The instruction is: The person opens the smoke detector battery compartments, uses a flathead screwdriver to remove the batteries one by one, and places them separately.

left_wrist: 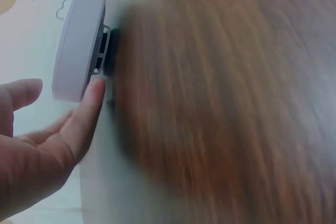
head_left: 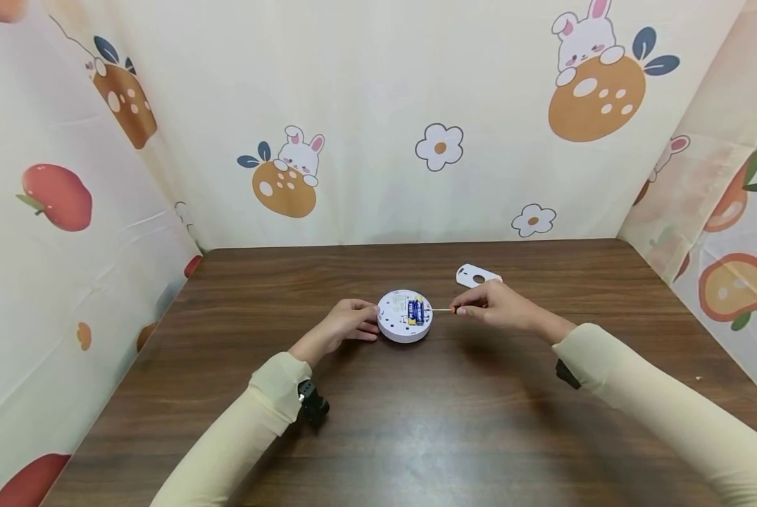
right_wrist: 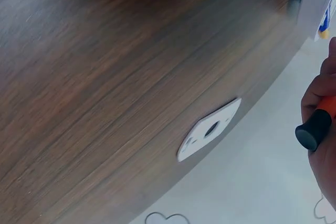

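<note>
I'm working on a round white unit (head_left: 395, 315), sitting between my hands on the brown wood-grain table (head_left: 245, 289), blue batteries (head_left: 416, 310) facing up. My left hand (head_left: 348, 321) is resting loosely spread at its left edge. My right hand (head_left: 493, 305) is gripping an orange-black screwdriver (right_wrist: 313, 132), tip reaching the batteries; can't tell about contact. A holed white plate (head_left: 470, 273) is lying just beyond my right hand. Tabletop is glaring nearer me than either hand. Rabbit-and-fruit curtains (head_left: 365, 91) are hanging beyond and both sides.
</note>
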The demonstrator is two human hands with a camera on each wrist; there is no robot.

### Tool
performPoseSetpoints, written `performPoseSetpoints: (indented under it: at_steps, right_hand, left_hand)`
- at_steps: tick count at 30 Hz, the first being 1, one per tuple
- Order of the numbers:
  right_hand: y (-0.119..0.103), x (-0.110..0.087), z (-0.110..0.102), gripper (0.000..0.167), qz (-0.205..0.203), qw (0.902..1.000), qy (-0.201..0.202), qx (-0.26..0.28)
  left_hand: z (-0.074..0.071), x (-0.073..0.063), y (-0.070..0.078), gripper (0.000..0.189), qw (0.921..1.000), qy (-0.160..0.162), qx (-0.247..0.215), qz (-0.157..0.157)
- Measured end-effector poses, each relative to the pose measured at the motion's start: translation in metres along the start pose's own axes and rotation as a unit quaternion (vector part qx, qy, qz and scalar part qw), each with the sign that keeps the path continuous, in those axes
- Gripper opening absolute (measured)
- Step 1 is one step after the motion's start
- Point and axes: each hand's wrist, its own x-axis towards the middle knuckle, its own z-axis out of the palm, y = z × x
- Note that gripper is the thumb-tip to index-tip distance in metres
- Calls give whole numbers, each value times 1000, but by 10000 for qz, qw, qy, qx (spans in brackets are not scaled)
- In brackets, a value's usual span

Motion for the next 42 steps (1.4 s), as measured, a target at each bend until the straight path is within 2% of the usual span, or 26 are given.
performPoseSetpoints:
  at_steps: [5,10,12,20,26,30,34,42]
  right_hand:
    - [-1,3,6,11,-218,9995,-149,-147]
    - [-2,3,7,10,-264,9987,-198,-376]
    - [-3,4,5,11,-252,9980,-210,-536]
    - [-3,16,-3,13,-281,9897,-226,-1383]
    - [-2,25,-9,11,-346,9809,-170,-1905]
    - [-3,30,-14,10,-472,9742,-205,-2198]
    - [-6,37,-16,12,-535,9631,-300,-2621]
    - [-27,48,-18,12,-122,9437,-721,-3227]
  left_hand:
    - [2,1,-3,41,9995,-148,-265,-73]
    - [5,-7,-4,46,9976,-594,62,-356]
    - [7,-8,-3,48,9967,-669,164,-434]
    - [24,1,-2,53,9984,-316,-291,-378]
    - [29,3,-1,56,9977,-340,-490,-318]
    - [30,3,2,54,9973,-363,-502,-397]
    - [31,4,4,53,9974,-321,-445,-459]
    - [35,7,5,57,9994,-134,-276,-150]
